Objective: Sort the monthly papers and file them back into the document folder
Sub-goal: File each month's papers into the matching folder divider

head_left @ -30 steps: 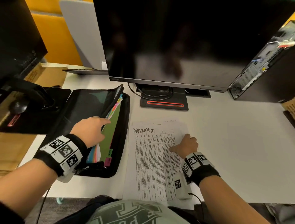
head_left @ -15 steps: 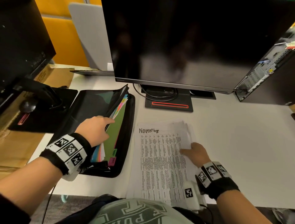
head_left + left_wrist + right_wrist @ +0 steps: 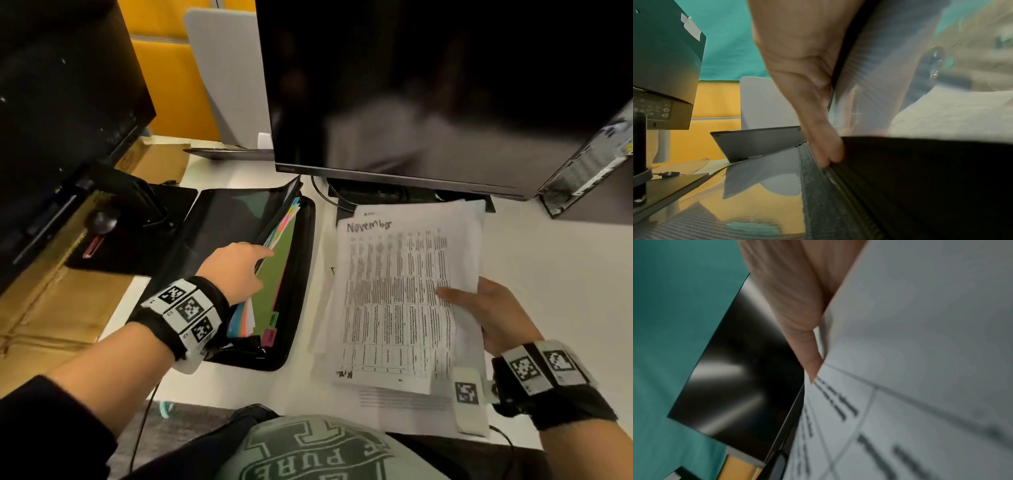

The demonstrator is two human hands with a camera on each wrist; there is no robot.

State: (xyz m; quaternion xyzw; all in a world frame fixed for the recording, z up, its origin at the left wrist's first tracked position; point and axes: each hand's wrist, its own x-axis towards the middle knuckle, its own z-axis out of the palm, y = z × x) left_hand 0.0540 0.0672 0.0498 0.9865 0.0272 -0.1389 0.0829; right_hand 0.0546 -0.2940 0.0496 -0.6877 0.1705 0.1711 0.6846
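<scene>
A black document folder (image 3: 303, 274) lies open on the white desk, left of centre. Coloured dividers fan out inside it, and a green divider (image 3: 279, 270) with a NOV tab (image 3: 273, 320) is laid bare. My left hand (image 3: 236, 270) holds the earlier dividers back, fingers tucked behind them; in the left wrist view the thumb (image 3: 818, 129) lies along the black flap (image 3: 920, 178). My right hand (image 3: 493, 311) grips a stack of white papers (image 3: 394, 301) by its right edge, thumb on top, raised off the desk. The top sheet reads "November". The thumb (image 3: 797, 313) presses the sheet (image 3: 920, 353).
A large dark monitor (image 3: 428, 85) and its stand (image 3: 376, 195) rise just behind the papers. A second monitor (image 3: 61, 102) stands at the left, a PC tower (image 3: 596, 164) at the right, a laptop (image 3: 229, 152) at the back. Cardboard (image 3: 51, 308) lies beside the desk's left edge.
My right hand slid from the middle of the November sheet to the stack's right edge, took hold and lifted the papers off the desk. The left hand stayed in the folder.
</scene>
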